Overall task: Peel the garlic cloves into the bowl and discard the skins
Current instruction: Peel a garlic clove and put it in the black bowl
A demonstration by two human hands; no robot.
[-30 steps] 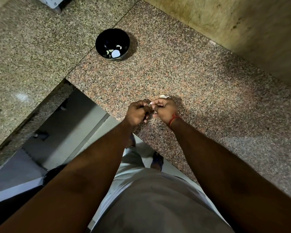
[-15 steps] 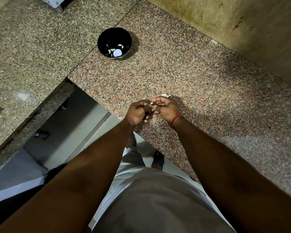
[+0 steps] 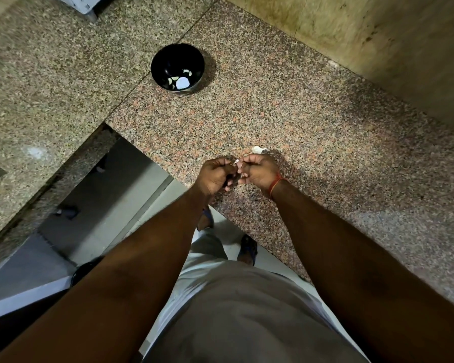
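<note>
Head view: left hand (image 3: 215, 176) and right hand (image 3: 260, 171) meet knuckle to knuckle above the worktop (image 3: 325, 142), fingers of both curled shut on one garlic clove (image 3: 236, 162), a pale sliver between them; its long axis cannot be told. Loose skin (image 3: 258, 149) lies just beyond the right hand. Bowl (image 3: 168, 58) sits well apart, forward-left; left hand is nearer.
</note>
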